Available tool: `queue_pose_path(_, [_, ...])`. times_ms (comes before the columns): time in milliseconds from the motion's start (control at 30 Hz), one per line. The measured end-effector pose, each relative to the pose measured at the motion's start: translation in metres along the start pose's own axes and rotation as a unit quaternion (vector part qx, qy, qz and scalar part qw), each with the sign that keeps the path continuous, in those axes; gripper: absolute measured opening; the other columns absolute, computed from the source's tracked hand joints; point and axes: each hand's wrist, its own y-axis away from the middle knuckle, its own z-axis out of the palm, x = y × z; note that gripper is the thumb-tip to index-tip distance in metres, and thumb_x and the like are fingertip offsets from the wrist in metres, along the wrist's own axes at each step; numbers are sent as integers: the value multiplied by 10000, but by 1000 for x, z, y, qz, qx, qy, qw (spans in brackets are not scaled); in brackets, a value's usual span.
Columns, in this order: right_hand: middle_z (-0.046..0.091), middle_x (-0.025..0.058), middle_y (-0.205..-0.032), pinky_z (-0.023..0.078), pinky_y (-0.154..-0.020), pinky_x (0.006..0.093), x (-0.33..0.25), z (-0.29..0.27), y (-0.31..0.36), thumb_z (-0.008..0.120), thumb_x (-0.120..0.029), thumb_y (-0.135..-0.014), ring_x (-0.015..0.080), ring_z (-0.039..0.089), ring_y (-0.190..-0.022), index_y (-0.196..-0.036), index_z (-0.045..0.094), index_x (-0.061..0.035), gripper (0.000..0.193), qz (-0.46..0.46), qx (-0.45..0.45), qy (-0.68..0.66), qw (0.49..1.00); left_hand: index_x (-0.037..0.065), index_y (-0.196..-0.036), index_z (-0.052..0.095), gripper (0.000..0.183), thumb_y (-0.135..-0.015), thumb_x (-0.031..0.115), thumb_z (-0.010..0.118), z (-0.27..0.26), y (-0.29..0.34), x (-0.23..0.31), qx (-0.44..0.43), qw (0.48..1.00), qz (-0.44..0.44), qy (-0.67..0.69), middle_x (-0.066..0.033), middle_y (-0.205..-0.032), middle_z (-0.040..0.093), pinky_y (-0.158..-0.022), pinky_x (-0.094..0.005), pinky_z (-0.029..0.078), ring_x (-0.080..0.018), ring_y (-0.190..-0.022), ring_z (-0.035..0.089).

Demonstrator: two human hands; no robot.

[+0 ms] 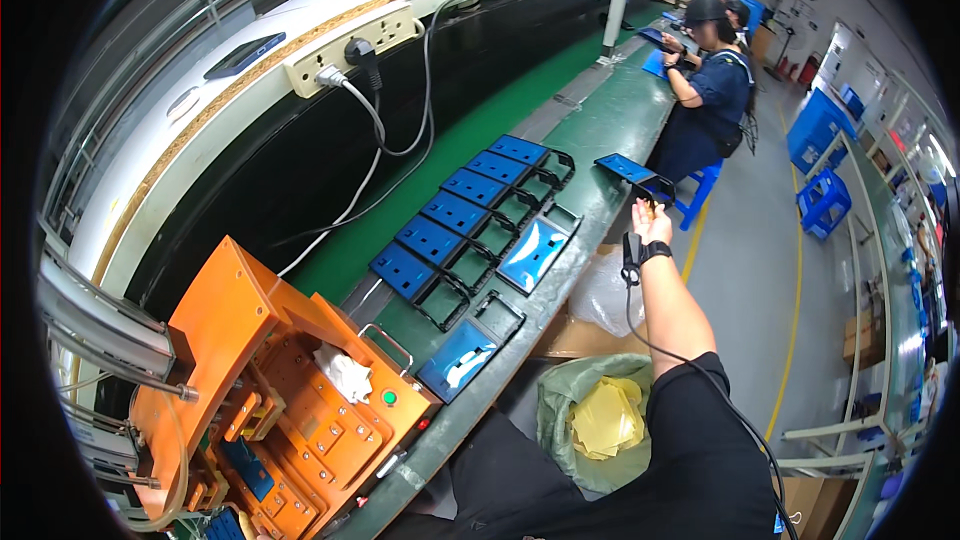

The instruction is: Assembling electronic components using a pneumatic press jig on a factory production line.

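My right hand [653, 222] reaches out over the bench's right edge. Its fingers are closed on the black frame end of a blue panel [628, 169], whose blue face points away from me. A dark strap and a small black device with a cable sit at that wrist. At the lower left edge, a sliver of my left hand [247, 524] shows beside a blue part [224, 526]; its fingers are mostly hidden. Near it stands an orange press fixture [330, 420] with a blue piece [247, 470] inside. Several similar blue panels with black frames [458, 211] lie in a row on the bench.
Two shinier panels [535, 253] lie nearer me. A green-lined bin [560, 405] holds yellow sheets [608, 418] below the bench. A power strip [350, 52] with hanging cables runs along the shelf. A co-worker [712, 85] sits farther along the green bench [620, 100].
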Motion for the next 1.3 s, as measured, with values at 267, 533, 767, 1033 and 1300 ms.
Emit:
queue_pose_path(267, [607,238,-1118,518,-977,515,38,69,-53,450,-266,-1040,378,630,-1082,-1145,491,68,352,33,-33,47,998,-58,-1342,448,476,-1060,318,371,18,4,-8,69,991,-74,87,-224,-1347,508,-1050,-426,427,-335,-1200,538])
queue_pose_path(533, [593,230,-1206,576,-891,449,86,150,-95,429,-233,-1042,350,639,-1103,-1243,431,47,344,140,-152,302,931,-14,-1453,275,574,-1023,311,473,23,7,-19,75,992,-75,66,-227,-1433,408,-1088,-487,401,-335,-1346,404])
queue_pose_path(767, [678,124,-891,479,-418,274,78,159,-99,579,-291,-935,211,668,-608,-1010,610,-36,267,39,-76,610,788,26,-1471,234,605,-1017,334,490,22,8,-24,43,990,-86,105,-237,-1481,340,-1104,-513,393,-386,-1351,395])
queue_pose_path(1033, [712,194,-826,543,-678,418,46,92,-80,612,-285,-837,306,709,-753,-835,712,-10,293,-149,-168,815,534,-10,-1464,263,623,-1021,369,484,23,9,-19,80,985,-93,119,-222,-1439,385,-1100,-496,395,-374,-1312,430])
queue_pose_path(1300, [726,84,-845,520,-750,286,27,16,102,660,-127,-884,147,666,-795,-945,706,19,165,-196,-208,604,744,-72,-1289,511,401,-1016,221,489,12,11,-11,120,992,-19,28,-219,-1300,531,-995,-407,429,-322,-1148,532])
